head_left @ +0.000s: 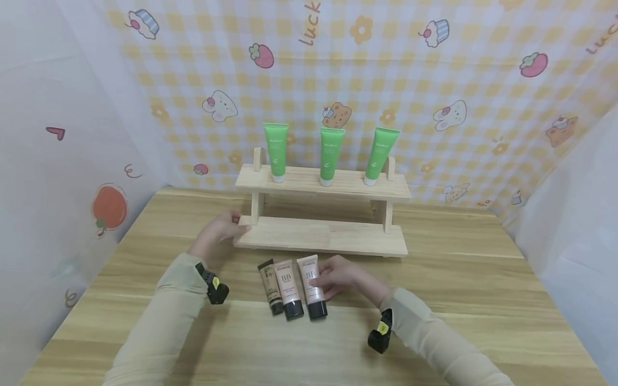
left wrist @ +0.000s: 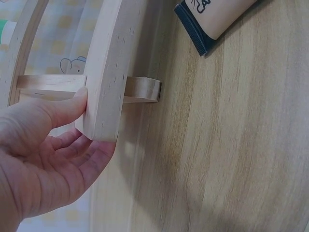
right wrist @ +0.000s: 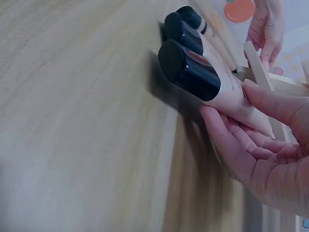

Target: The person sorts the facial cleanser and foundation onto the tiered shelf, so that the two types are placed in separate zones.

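My left hand [head_left: 223, 228] grips the left end of the lower board of a two-tier wooden shelf [head_left: 285, 234], thumb on top and fingers beneath in the left wrist view. With my right hand [head_left: 340, 276] I hold a pale pink BB cream tube [head_left: 311, 279] with a black cap, thumb on its front and fingers behind. Left of it lies another pink BB cream tube [head_left: 288, 284], cap toward me. A slimmer beige tube [head_left: 270, 284] with dark ends lies beside that one on the wooden table [head_left: 463, 300].
On the upper tier stand three green tubes, at left [head_left: 277, 153], middle [head_left: 331, 155] and right [head_left: 381, 155], white caps down. A checked cloth [head_left: 309, 80] with cartoon prints hangs behind the shelf, and white cloth hangs at both sides.
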The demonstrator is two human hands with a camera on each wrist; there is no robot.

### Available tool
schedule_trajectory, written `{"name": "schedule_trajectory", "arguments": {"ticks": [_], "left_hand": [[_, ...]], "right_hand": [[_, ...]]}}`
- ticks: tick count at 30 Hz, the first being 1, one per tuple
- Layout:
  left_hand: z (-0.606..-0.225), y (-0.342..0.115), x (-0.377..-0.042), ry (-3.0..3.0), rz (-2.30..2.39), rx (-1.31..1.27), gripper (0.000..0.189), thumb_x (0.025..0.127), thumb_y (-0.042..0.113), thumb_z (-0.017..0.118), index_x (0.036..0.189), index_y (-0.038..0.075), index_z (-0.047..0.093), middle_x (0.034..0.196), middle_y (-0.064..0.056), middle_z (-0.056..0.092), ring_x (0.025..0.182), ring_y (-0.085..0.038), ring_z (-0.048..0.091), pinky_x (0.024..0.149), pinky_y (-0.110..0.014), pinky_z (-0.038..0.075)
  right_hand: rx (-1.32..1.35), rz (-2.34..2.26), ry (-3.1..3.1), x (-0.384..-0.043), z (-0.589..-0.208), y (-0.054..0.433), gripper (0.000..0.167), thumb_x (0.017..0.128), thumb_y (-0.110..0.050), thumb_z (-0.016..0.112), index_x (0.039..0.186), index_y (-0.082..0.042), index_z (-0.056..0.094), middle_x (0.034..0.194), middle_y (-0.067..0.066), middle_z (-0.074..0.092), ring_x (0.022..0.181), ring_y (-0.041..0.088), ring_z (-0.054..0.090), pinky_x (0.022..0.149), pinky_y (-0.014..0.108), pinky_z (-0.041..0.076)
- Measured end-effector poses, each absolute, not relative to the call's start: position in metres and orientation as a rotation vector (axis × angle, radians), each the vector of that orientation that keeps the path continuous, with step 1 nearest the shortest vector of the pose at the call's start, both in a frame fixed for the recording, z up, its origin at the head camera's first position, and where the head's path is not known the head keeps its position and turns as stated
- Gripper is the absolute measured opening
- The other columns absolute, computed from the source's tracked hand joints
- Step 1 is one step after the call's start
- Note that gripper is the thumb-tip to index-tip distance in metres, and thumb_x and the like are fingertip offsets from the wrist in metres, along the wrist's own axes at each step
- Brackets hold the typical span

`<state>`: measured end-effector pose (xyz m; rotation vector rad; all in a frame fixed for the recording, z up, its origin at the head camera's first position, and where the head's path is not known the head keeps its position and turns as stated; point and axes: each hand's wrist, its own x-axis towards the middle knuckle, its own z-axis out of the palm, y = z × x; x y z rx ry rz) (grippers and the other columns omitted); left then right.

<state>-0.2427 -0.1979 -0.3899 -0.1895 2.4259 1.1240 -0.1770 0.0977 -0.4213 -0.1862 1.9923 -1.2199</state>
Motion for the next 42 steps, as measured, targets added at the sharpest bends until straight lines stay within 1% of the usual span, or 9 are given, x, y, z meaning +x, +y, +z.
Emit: {"name": "schedule_trajectory", "arguments": {"ticks": [7, 10, 14, 16, 18, 23, 28, 34, 42], "left_hand": [[-0.388, -0.198, -0.243, 2.416, 1.136, -0.199, 0.063, 0.091, 0.017, 0.052, 0.138, -0.012, 0.02, 0.138, -0.031, 0.031, 0.125, -0.041, 0.038, 0.103, -0.044, 0.039], [-0.386, -0.198, -0.241, 2.414, 1.139, -0.205, 0.064, 0.091, 0.016, 0.052, 0.137, -0.012, 0.019, 0.137, -0.032, 0.031, 0.125, -0.041, 0.038, 0.103, -0.044, 0.04], [-0.384, -0.198, -0.241, 2.415, 1.142, -0.212, 0.062, 0.091, 0.016, 0.052, 0.137, -0.012, 0.021, 0.137, -0.032, 0.031, 0.125, -0.041, 0.038, 0.103, -0.044, 0.039], [-0.384, -0.198, -0.241, 2.419, 1.141, -0.212, 0.061, 0.091, 0.015, 0.052, 0.137, -0.012, 0.021, 0.137, -0.031, 0.032, 0.125, -0.041, 0.038, 0.103, -0.044, 0.039], [-0.384, -0.198, -0.241, 2.423, 1.136, -0.208, 0.061, 0.091, 0.016, 0.052, 0.137, -0.012, 0.021, 0.137, -0.032, 0.032, 0.125, -0.041, 0.038, 0.103, -0.044, 0.039], [-0.386, -0.2, -0.242, 2.425, 1.127, -0.209, 0.063, 0.092, 0.016, 0.052, 0.138, -0.012, 0.02, 0.137, -0.031, 0.032, 0.125, -0.041, 0.038, 0.103, -0.044, 0.039], [-0.386, -0.199, -0.241, 2.424, 1.129, -0.204, 0.063, 0.091, 0.017, 0.052, 0.138, -0.012, 0.02, 0.137, -0.031, 0.032, 0.125, -0.04, 0.039, 0.102, -0.043, 0.041], [-0.387, -0.197, -0.241, 2.424, 1.137, -0.189, 0.063, 0.091, 0.016, 0.052, 0.137, -0.012, 0.02, 0.137, -0.032, 0.032, 0.124, -0.041, 0.039, 0.102, -0.043, 0.04], [-0.389, -0.196, -0.243, 2.427, 1.14, -0.207, 0.061, 0.091, 0.015, 0.052, 0.137, -0.012, 0.022, 0.136, -0.031, 0.034, 0.124, -0.04, 0.04, 0.101, -0.042, 0.041]], "right_hand": [[-0.256, -1.252, 1.928, -0.183, -0.414, 0.107, 0.031, 0.085, -0.013, 0.062, 0.106, 0.009, 0.057, 0.092, 0.016, 0.066, 0.075, 0.018, 0.065, 0.069, 0.034, 0.058], [-0.275, -1.262, 1.885, -0.186, -0.407, 0.111, 0.038, 0.088, -0.014, 0.058, 0.118, 0.009, 0.05, 0.1, 0.018, 0.062, 0.083, 0.019, 0.064, 0.074, 0.035, 0.057], [-0.257, -1.29, 1.833, -0.188, -0.397, 0.115, 0.052, 0.091, -0.015, 0.054, 0.134, 0.005, 0.034, 0.11, 0.021, 0.058, 0.093, 0.022, 0.062, 0.081, 0.037, 0.055], [-0.243, -1.303, 1.822, -0.189, -0.393, 0.115, 0.055, 0.091, -0.016, 0.054, 0.138, 0.004, 0.03, 0.112, 0.022, 0.057, 0.094, 0.023, 0.063, 0.082, 0.037, 0.054], [-0.266, -1.3, 1.832, -0.19, -0.39, 0.115, 0.056, 0.091, -0.017, 0.054, 0.138, 0.004, 0.03, 0.113, 0.021, 0.057, 0.093, 0.022, 0.063, 0.082, 0.038, 0.054], [-0.312, -1.321, 1.866, -0.194, -0.386, 0.115, 0.049, 0.09, -0.018, 0.056, 0.132, 0.003, 0.04, 0.11, 0.02, 0.06, 0.09, 0.02, 0.064, 0.08, 0.038, 0.055], [-0.304, -1.368, 1.899, -0.196, -0.381, 0.111, 0.046, 0.089, -0.017, 0.058, 0.128, 0.003, 0.046, 0.11, 0.021, 0.062, 0.088, 0.019, 0.065, 0.08, 0.038, 0.055], [-0.283, -1.391, 1.953, -0.199, -0.374, 0.105, 0.043, 0.089, -0.014, 0.057, 0.128, 0.003, 0.047, 0.108, 0.021, 0.063, 0.086, 0.016, 0.065, 0.079, 0.035, 0.056], [-0.273, -1.436, 1.969, -0.204, -0.368, 0.1, 0.044, 0.089, -0.01, 0.057, 0.128, 0.005, 0.045, 0.109, 0.025, 0.062, 0.082, 0.016, 0.066, 0.079, 0.037, 0.056]]}}
